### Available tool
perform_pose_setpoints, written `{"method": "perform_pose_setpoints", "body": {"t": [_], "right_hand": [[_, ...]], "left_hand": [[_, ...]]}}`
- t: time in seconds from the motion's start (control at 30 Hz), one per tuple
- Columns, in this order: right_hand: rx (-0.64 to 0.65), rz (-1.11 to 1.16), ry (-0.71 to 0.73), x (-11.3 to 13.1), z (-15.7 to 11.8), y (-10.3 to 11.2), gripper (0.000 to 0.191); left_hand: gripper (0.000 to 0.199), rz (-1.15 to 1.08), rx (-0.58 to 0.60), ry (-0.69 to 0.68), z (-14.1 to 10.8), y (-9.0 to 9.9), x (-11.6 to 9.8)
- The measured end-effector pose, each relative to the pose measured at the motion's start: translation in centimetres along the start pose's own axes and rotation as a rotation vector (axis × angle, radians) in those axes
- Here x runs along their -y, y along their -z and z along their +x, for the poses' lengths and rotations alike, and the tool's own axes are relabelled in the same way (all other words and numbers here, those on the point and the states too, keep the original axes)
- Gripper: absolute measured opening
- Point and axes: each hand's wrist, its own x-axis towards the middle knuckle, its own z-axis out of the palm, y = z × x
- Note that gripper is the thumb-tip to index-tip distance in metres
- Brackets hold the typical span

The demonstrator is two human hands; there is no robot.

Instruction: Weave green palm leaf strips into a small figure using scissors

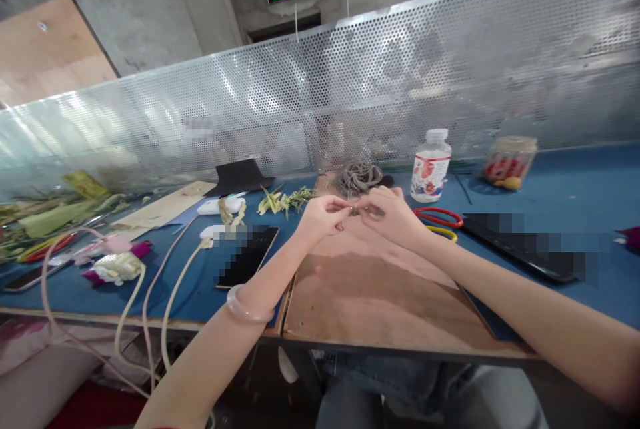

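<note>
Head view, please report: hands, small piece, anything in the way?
Left hand and right hand pinching small dark piece; details unclear. Grey cord bundle just beyond, seemingly not blocking.

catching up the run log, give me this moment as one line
left hand: pinching small dark item, identity unclear | right hand: pinching same item | below: wooden board | behind: grey cord bundle

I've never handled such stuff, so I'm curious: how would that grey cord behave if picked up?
The grey cord would probably flop, since its strands bend in loose loops. It may snag on itself, as the loops cross. Pushed, it likely wouldn't roll, being an uneven heap.
</note>
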Motion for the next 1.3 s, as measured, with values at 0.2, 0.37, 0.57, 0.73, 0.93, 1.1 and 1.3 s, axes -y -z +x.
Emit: {"method": "perform_pose_setpoints", "body": {"t": [0.2, 0.37, 0.57, 0.73, 0.93, 1.1, 1.3], "right_hand": [[-0.007, 0.023, -0.024, 0.5, 0.1, 0.1, 0.008], [0.079, 0.147, -0.128, 0.8, 0.0, 0.0, 0.003], [0.183, 0.176, -0.244, 0.6, -0.1, -0.1, 0.004], [0.167, 0.269, -0.318, 0.4, -0.1, -0.4, 0.017], [0.110, 0.345, -0.292, 0.4, -0.4, -1.3, 0.024], [0.010, 0.334, -0.261, 1.0, -0.6, -1.3, 0.020], [0.017, 0.292, -0.246, 1.4, -0.6, -1.2, 0.018]], "left_hand": [[0.018, 0.021, -0.082, -0.004, 0.4, 0.1, 0.4], [0.020, 0.056, -0.093, -0.037, 0.5, 0.0, 0.6], [0.018, 0.103, -0.090, -0.081, 0.5, 0.1, 1.0], [0.017, 0.159, -0.089, -0.122, 0.4, 0.0, 0.9], [0.015, 0.189, -0.088, -0.129, 0.3, -0.1, 0.5], [0.014, 0.211, -0.060, -0.132, 0.1, -0.3, 0.4], [0.009, 0.296, -0.134, -0.184, -0.2, -0.6, 0.5]]}}
